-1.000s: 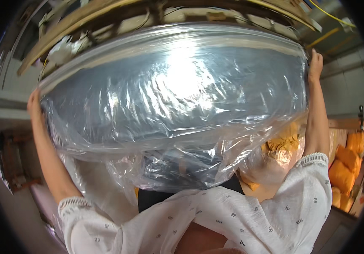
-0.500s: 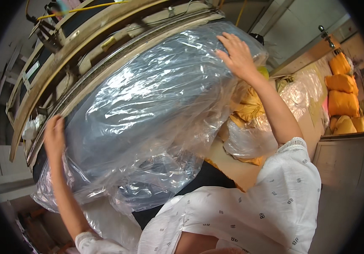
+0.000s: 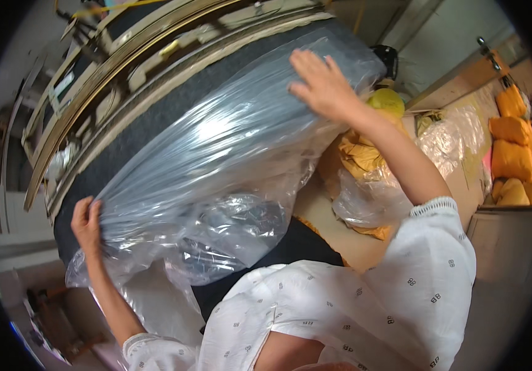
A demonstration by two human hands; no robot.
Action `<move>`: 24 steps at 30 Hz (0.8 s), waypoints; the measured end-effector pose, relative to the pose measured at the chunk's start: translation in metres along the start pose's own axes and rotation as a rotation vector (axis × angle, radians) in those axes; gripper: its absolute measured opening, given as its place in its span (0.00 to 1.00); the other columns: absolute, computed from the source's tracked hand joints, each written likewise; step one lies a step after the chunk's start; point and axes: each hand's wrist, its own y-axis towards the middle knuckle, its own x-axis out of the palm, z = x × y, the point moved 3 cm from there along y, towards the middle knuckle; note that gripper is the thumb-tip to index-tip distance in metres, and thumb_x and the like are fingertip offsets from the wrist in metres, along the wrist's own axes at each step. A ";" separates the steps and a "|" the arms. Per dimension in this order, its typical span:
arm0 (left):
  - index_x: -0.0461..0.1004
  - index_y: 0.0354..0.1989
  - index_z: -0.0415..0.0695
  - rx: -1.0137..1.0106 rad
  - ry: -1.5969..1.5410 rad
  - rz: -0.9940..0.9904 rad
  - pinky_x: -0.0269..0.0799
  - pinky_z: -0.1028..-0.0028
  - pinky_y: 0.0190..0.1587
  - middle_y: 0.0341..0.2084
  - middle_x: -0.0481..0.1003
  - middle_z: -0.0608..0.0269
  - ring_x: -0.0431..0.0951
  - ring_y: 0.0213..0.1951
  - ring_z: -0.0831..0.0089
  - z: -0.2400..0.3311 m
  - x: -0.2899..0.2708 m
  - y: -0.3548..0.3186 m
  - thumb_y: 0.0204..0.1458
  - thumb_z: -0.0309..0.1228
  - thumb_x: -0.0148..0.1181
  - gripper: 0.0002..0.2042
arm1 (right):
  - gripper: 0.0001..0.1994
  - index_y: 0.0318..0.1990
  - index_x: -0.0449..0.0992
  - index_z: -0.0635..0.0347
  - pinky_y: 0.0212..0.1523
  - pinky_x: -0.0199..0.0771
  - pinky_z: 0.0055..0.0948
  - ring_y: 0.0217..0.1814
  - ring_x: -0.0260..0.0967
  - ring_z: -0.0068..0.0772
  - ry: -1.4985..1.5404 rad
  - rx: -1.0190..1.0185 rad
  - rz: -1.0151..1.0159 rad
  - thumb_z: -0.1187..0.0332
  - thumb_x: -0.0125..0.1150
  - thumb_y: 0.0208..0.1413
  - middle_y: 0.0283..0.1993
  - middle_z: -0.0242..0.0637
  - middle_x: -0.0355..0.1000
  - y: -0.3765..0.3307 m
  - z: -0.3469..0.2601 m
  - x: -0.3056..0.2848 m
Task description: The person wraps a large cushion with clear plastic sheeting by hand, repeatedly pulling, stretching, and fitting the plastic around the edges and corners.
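Note:
A clear plastic sheet [image 3: 216, 148] lies over a long dark padded surface [image 3: 136, 123] in front of me. Its near part hangs crumpled over the edge toward my body. My left hand [image 3: 86, 222] is closed on the plastic at the left end, and tight folds fan out from its fingers. Toward the far right end, my right hand [image 3: 323, 85] lies on the sheet with fingers stretched out and partly spread. Along the far side, a strip of the dark padding shows bare beyond the sheet's edge.
A curved metal machine frame [image 3: 148, 46] runs along the padding's far side. Yellow-orange cloth bundles [image 3: 362, 154] and clear plastic bags [image 3: 451, 133] lie at right. Orange bundles [image 3: 512, 157] are stacked farther right, beside a wooden beam [image 3: 458, 80].
The plastic sheet has been drawn toward me and pulled taut, baring the far strip of padding. My left hand has moved nearer and closed on it; my right hand has shifted left.

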 end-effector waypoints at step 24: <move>0.70 0.28 0.37 -0.169 0.043 0.223 0.56 0.84 0.33 0.26 0.62 0.69 0.61 0.30 0.81 -0.080 -0.130 -0.160 0.49 0.22 0.56 0.02 | 0.25 0.59 0.60 0.57 0.63 0.46 0.46 0.67 0.47 0.39 0.075 -0.313 0.047 0.52 0.42 0.58 0.64 0.40 0.54 0.065 -0.081 0.017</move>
